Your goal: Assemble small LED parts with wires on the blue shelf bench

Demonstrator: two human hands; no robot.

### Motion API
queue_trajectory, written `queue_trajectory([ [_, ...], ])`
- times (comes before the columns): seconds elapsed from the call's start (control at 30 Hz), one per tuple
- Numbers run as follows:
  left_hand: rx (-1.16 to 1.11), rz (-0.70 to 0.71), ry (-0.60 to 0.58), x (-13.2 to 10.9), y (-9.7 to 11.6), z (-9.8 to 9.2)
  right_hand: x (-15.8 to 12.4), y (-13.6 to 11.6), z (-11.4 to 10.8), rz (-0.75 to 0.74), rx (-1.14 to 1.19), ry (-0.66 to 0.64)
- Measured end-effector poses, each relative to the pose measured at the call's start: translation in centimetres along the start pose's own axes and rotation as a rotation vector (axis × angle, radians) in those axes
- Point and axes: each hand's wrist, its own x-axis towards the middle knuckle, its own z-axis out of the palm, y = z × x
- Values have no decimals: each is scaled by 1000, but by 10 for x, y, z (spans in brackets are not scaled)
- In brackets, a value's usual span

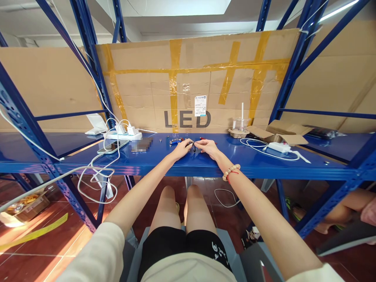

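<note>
Both my hands rest on the blue metal shelf [205,162] in front of me, close together. My left hand [182,149] and my right hand [209,147] are curled, pinching a small dark part [194,145] between them; it is too small to name. A beaded bracelet and a red string circle my right wrist [231,172]. Just beyond my fingers lie several tiny red, blue and silver parts [175,141] scattered on the shelf.
A white power strip [123,134] with plugged chargers and a phone [113,146] lie at left, cables hanging down. A clear cup [241,124], an open cardboard box [279,134] and a white adapter [279,147] sit at right. Taped cardboard marked LED backs the shelf. Another person's leg [343,211] shows lower right.
</note>
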Motion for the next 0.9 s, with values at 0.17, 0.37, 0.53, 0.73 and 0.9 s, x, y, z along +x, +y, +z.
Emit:
queue_trajectory([
  [0.17,7,33,-10,0,-2,0,-1,-1,-1,-5,-23,-27],
  [0.37,88,88,-23,-2,0,-2,-2,-3,-2,7,-22,-51],
  [0.53,144,149,14,-3,4,-5,-5,-7,-2,23,-22,-44],
  [0.73,197,164,37,-4,6,-5,-3,-7,-2,47,-37,-55],
  [0.9,202,147,29,-3,8,-6,-2,-7,-2,60,-46,-55],
])
